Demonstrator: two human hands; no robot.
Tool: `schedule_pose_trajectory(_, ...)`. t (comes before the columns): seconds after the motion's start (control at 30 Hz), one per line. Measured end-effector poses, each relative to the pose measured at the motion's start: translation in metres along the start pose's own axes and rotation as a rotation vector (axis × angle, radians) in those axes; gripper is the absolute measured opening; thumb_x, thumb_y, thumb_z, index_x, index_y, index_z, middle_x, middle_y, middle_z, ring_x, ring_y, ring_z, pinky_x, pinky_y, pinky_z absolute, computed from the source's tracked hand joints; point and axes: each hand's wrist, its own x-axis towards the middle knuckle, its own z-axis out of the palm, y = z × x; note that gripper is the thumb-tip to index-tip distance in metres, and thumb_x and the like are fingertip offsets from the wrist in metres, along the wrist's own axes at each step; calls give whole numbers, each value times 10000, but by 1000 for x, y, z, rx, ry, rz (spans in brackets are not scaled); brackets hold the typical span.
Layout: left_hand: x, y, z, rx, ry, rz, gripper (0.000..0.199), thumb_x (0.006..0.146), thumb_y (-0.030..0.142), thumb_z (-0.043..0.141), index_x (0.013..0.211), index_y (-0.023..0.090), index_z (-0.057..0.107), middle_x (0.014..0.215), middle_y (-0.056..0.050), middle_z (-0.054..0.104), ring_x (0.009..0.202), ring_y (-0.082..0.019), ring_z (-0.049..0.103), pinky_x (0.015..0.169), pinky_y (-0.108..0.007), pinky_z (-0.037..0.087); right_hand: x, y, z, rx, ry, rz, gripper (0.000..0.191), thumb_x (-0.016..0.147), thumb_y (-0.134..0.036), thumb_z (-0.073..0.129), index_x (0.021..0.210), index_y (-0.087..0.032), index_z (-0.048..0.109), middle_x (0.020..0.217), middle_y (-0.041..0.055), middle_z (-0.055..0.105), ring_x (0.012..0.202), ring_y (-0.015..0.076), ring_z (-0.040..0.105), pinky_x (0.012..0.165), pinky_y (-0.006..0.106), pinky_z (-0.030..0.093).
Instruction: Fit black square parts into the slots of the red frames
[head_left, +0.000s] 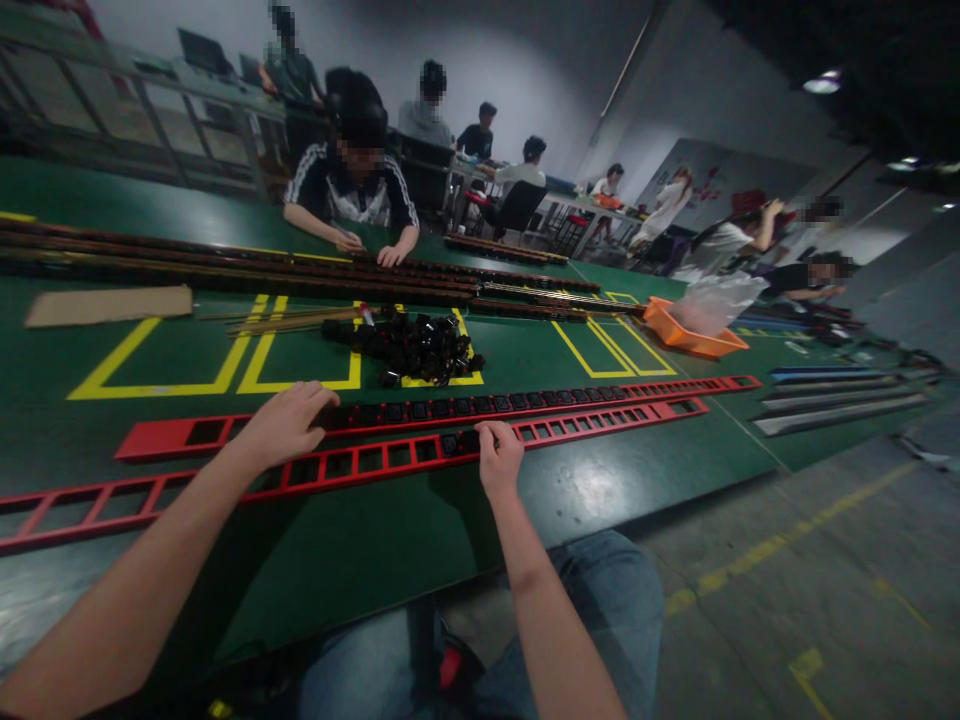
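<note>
Two long red slotted strips lie side by side on a green table. The far red strip (187,438) carries a row of black sockets (461,405). In the near red strip (360,461), mostly open slots show, with a black socket (450,444) seated near the middle. My right hand (500,460) is closed at the near strip, fingertips on another black socket (470,440) beside the seated one. My left hand (291,425) reaches over the far strip, fingers curled by the left end of its socket row; what they grip is hidden.
A pile of loose black sockets (420,348) lies beyond the strips. Cardboard (112,305), long dark bars (247,265) and an orange bin (694,330) with a plastic bag are farther back. A co-worker (352,185) works opposite. Grey strips (840,405) lie right.
</note>
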Motion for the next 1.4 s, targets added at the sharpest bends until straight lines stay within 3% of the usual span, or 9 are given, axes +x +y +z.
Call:
schedule_pose_trajectory(0.43,3,5,1,-34,-14,-73,436,722,294,505,1111,181,666,1113,-149,664,1083,-342,600,1002,-487,466,-1,0,0,7,0,3,259,926,-227,488,789,-208,708,822,52,726,808,201,641,789,325,490)
schedule_pose_trajectory(0.77,2,-5,10,4,-32,-47,430,824,352,452,1143,148,656,1124,-178,634,1104,-356,591,1006,-501,461,-2,1,1,15,10,1,252,928,-233,493,788,-205,700,818,50,720,818,199,645,798,322,494)
schedule_pose_trajectory(1.17,-1,-2,10,51,-98,-75,555,836,368,469,1321,134,606,1200,-179,588,1144,-377,526,993,-533,423,-2,-2,1,5,12,9,254,924,-232,490,776,-218,695,810,46,720,807,201,641,786,325,495)
schedule_pose_trajectory(1.4,-1,0,5,8,-62,-60,472,859,362,428,1242,169,627,1225,-162,630,1160,-347,551,1002,-505,424,-1,-2,-1,-4,8,12,250,920,-226,492,776,-219,695,806,45,720,809,201,643,788,324,497)
